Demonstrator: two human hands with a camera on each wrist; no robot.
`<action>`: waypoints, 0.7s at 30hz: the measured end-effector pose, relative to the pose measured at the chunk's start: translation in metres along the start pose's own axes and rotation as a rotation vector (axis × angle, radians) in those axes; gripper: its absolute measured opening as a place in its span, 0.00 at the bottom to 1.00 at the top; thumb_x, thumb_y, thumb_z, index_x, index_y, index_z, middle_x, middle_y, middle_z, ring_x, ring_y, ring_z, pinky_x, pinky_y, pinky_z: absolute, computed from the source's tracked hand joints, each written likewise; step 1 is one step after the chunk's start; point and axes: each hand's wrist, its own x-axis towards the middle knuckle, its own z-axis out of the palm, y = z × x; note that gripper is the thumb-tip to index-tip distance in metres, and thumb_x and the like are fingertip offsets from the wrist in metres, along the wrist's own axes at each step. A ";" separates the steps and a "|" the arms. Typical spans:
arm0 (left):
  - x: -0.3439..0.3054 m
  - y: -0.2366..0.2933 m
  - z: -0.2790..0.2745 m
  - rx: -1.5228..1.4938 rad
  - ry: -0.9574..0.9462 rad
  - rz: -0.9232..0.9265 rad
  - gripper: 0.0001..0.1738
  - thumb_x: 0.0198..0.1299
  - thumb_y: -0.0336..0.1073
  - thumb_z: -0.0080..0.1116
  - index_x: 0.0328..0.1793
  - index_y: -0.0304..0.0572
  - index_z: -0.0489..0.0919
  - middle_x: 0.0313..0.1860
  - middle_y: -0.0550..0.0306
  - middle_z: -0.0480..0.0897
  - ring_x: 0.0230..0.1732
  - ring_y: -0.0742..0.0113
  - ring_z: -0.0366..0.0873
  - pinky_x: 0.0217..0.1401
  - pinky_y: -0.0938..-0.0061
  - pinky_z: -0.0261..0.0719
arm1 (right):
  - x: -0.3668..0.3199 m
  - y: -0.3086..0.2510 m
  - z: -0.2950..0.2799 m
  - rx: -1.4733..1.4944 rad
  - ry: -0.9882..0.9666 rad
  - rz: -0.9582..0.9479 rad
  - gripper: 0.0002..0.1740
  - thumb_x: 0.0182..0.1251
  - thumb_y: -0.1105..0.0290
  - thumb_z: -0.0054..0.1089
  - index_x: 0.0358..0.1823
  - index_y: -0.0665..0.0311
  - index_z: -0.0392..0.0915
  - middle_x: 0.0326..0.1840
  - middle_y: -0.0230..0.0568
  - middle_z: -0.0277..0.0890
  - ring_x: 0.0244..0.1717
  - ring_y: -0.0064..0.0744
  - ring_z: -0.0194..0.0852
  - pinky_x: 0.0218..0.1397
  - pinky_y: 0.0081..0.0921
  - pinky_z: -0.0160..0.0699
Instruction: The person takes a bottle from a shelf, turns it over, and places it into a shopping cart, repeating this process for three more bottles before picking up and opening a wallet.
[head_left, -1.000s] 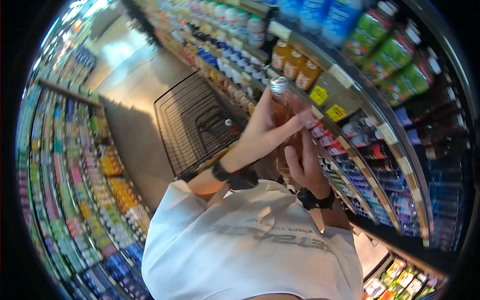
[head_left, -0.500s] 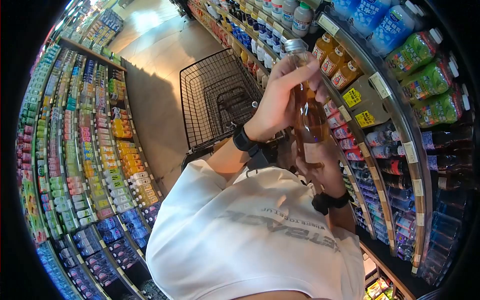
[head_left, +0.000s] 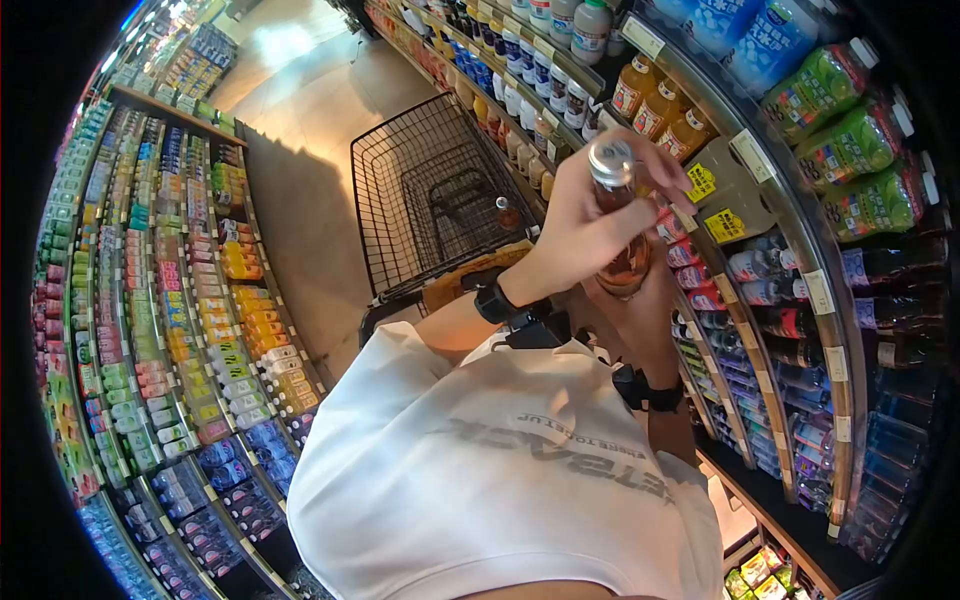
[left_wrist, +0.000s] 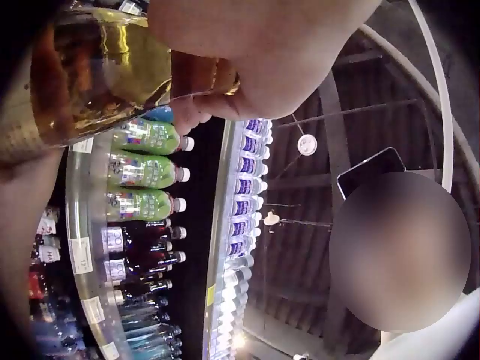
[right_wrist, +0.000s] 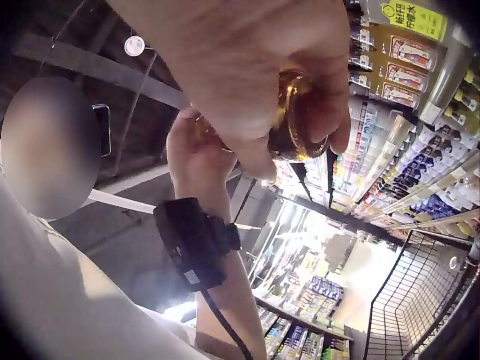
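Both hands hold a glass bottle (head_left: 625, 262) of amber drink in front of the chest, its silver cap (head_left: 611, 160) pointing up at the head camera. My left hand (head_left: 583, 222) grips the upper part, thumb across the near side. In the left wrist view that hand (left_wrist: 255, 52) is close, with the bottle's clear body (left_wrist: 105, 71) beside it. Lower down, my right hand (right_wrist: 247, 67) curls around the bottle's rounded glass end (right_wrist: 304, 124); from the head view it is mostly hidden under the bottle.
A black wire shopping cart (head_left: 425, 190) stands ahead, with a similar capped bottle (head_left: 507, 214) in it. Drink shelves (head_left: 815, 290) run close on the right, past yellow-labelled bottles (head_left: 662, 108). Another stocked shelf (head_left: 165, 300) lines the left side, across the aisle floor (head_left: 295, 200).
The bottle rose and showed its side and label half a second ago; now it is lower, tipped with its cap toward the head camera. Both hands have kept hold of it.
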 end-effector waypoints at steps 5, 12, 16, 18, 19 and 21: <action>-0.006 -0.019 0.001 0.093 -0.142 0.113 0.15 0.52 0.16 0.50 0.45 0.35 0.78 0.44 0.50 0.84 0.46 0.62 0.86 0.53 0.68 0.83 | 0.003 0.006 -0.009 -0.029 -0.117 -0.004 0.40 0.60 0.60 0.81 0.67 0.66 0.67 0.58 0.52 0.76 0.61 0.49 0.79 0.66 0.44 0.75; -0.012 -0.013 0.011 0.231 -0.164 0.084 0.08 0.51 0.19 0.57 0.37 0.37 0.80 0.35 0.55 0.85 0.39 0.64 0.86 0.45 0.71 0.83 | 0.002 0.005 -0.010 0.077 -0.134 0.027 0.34 0.63 0.64 0.76 0.67 0.67 0.73 0.64 0.52 0.77 0.66 0.47 0.78 0.67 0.43 0.74; -0.014 -0.016 0.010 0.252 -0.180 0.119 0.08 0.51 0.20 0.57 0.36 0.39 0.81 0.33 0.56 0.85 0.38 0.63 0.87 0.43 0.71 0.82 | 0.001 -0.001 -0.009 0.068 -0.094 0.003 0.29 0.65 0.64 0.74 0.63 0.68 0.76 0.61 0.50 0.79 0.65 0.46 0.79 0.67 0.42 0.75; -0.016 -0.015 0.010 0.252 -0.191 0.111 0.08 0.51 0.21 0.57 0.36 0.39 0.81 0.33 0.56 0.85 0.38 0.62 0.87 0.43 0.70 0.82 | -0.001 0.001 -0.009 0.050 -0.086 0.001 0.29 0.65 0.63 0.74 0.63 0.68 0.76 0.61 0.50 0.79 0.65 0.46 0.79 0.67 0.42 0.75; -0.016 -0.015 0.010 0.260 -0.218 0.114 0.07 0.51 0.21 0.58 0.36 0.39 0.81 0.33 0.56 0.86 0.38 0.62 0.87 0.43 0.70 0.82 | -0.002 0.000 -0.008 0.067 -0.077 -0.003 0.29 0.65 0.64 0.74 0.64 0.68 0.76 0.62 0.49 0.78 0.65 0.45 0.79 0.67 0.41 0.75; -0.017 -0.011 0.009 0.277 -0.272 0.123 0.07 0.52 0.22 0.58 0.36 0.40 0.82 0.33 0.56 0.86 0.38 0.62 0.86 0.44 0.70 0.82 | -0.007 0.004 -0.006 0.051 -0.052 -0.034 0.30 0.63 0.66 0.76 0.65 0.67 0.75 0.63 0.48 0.78 0.66 0.43 0.78 0.67 0.40 0.76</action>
